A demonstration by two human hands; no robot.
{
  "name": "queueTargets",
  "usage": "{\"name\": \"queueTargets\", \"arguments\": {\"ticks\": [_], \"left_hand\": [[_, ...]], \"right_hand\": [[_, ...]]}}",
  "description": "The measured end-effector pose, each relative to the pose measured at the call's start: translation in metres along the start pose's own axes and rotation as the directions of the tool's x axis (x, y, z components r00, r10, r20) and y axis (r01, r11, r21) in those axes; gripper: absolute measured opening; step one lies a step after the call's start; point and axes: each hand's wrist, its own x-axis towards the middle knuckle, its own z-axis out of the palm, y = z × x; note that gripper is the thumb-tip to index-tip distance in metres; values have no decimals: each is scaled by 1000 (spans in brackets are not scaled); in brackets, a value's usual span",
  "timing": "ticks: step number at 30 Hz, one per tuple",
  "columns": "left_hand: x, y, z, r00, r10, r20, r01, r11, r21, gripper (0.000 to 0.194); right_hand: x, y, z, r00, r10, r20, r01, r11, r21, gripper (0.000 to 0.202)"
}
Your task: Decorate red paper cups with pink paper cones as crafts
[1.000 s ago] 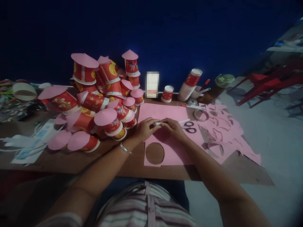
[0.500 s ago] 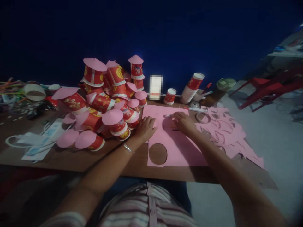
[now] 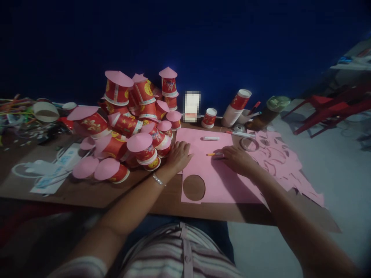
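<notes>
A large pink paper sheet (image 3: 220,181) lies on the table, with a round hole near its front left corner. My left hand (image 3: 178,156) rests flat on the sheet's left edge, fingers out, holding nothing. Over the right part of the sheet, my right hand (image 3: 239,160) has its fingers closed at the right end of a slim orange-tipped tool (image 3: 213,154). The fingers hide the rest of that tool, so its kind is unclear. A white marker (image 3: 211,138) lies on the sheet beyond it, apart from both hands.
Red paper-cup lanterns (image 3: 142,148) with pink cone tops are piled at left, beside a power strip (image 3: 55,170). Pink scraps (image 3: 278,158) and a tape roll (image 3: 249,144) lie at right. Behind stand a pixelated upright object (image 3: 191,106), a cup (image 3: 209,117) and a jar (image 3: 268,112).
My right hand has let go of the white marker and moved right and nearer to me, onto the orange-tipped tool. My left hand keeps its place on the sheet.
</notes>
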Motion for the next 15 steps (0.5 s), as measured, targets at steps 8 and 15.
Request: {"name": "queueTargets", "arguments": {"ticks": [8,15], "left_hand": [[-2,3,2,998,66,-11,-65,996,57,26],[-2,1,4,997,74,-19,-73,996,59,26]], "right_hand": [[6,0,1,994,31,108,-8,978,-210,33],[16,5,1,983,146,116,-118,968,-222,30]]}}
